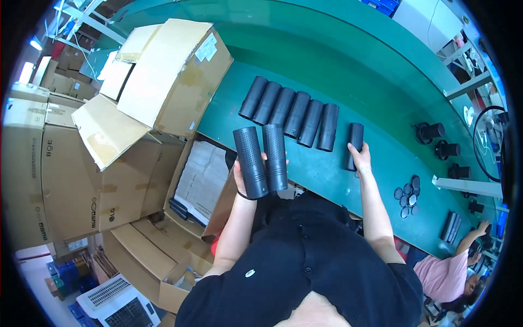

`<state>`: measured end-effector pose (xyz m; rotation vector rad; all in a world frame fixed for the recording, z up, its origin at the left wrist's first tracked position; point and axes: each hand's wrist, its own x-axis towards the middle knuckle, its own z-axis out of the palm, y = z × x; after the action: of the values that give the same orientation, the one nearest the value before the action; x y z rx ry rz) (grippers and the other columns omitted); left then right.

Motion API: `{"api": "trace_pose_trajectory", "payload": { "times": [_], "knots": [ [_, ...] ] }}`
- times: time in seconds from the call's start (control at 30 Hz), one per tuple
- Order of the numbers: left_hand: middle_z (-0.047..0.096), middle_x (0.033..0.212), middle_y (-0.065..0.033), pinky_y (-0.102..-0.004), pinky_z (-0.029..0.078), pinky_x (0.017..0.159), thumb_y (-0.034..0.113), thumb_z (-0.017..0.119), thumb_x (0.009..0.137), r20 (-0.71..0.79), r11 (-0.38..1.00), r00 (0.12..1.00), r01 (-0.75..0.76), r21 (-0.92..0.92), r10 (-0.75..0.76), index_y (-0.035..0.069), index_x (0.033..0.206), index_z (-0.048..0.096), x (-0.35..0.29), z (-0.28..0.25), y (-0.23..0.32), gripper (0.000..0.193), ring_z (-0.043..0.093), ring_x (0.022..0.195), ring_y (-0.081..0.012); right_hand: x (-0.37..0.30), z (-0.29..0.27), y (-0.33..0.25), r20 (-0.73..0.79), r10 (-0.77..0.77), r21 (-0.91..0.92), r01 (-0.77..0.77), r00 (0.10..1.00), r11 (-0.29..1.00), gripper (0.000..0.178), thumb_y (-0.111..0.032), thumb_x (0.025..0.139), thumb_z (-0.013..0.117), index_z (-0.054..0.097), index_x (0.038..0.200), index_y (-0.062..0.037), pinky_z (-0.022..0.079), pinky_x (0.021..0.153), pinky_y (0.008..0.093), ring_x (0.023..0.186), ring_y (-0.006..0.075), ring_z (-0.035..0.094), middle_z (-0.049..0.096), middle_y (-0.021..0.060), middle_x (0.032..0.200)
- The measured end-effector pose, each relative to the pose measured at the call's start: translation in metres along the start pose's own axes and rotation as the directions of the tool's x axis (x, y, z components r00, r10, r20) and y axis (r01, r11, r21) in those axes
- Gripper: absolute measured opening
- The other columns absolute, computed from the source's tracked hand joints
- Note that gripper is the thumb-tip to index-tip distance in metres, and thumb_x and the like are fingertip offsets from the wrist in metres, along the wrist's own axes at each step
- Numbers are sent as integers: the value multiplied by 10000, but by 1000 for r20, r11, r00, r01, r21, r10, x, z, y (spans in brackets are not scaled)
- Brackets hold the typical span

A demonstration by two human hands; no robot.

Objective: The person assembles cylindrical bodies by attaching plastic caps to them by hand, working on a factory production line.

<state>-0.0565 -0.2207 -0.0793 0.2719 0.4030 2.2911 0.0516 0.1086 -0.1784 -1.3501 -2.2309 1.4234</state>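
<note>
Two black perforated cylinders (250, 163) are gripped together in my left hand (239, 177), raised at the bench's near edge. Their sides are dotted with small holes and ringed near the lower end. My right hand (360, 158) is closed around another black cylinder (355, 133), which stands or leans on the green bench (321, 173); its base contact is hard to make out. Between and beyond my hands, several like black cylinders (298, 113) lie side by side in a slanting row.
An open cardboard box (180, 82) stands at the far left of the bench; another open box (196, 180) sits below it. To the right are round black caps (406, 197), black flanged parts (430, 131) and more cylinders (450, 228). A co-worker in pink (444, 275) reaches in at lower right.
</note>
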Motion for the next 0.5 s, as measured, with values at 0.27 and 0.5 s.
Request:
{"api": "trace_pose_trajectory", "payload": {
  "times": [0.27, 0.5],
  "knots": [
    [328, 1252, -305, -541, 376, 890, 677, 472, 715, -67, 994, 996, -54, 91, 60, 62, 1064, 508, -26, -6, 38, 707, 401, 1133, -418, 6, 66, -45, 4, 56, -128, -55, 998, 990, 745, -312, 709, 630, 267, 1313, -68, 349, 943, 401, 1124, 375, 407, 383, 254, 1221],
    [337, 1250, -295, -540, 367, 898, 699, 482, 687, -189, 981, 964, -172, 85, 186, 94, 1032, 522, -53, -9, 64, 697, 391, 1139, -420, 13, 88, -50, 84, 180, -99, -171, 980, 980, 783, -303, 743, 546, 152, 1350, -1, 293, 997, 375, 1199, 385, 326, 274, 284, 1308]
  ]
}}
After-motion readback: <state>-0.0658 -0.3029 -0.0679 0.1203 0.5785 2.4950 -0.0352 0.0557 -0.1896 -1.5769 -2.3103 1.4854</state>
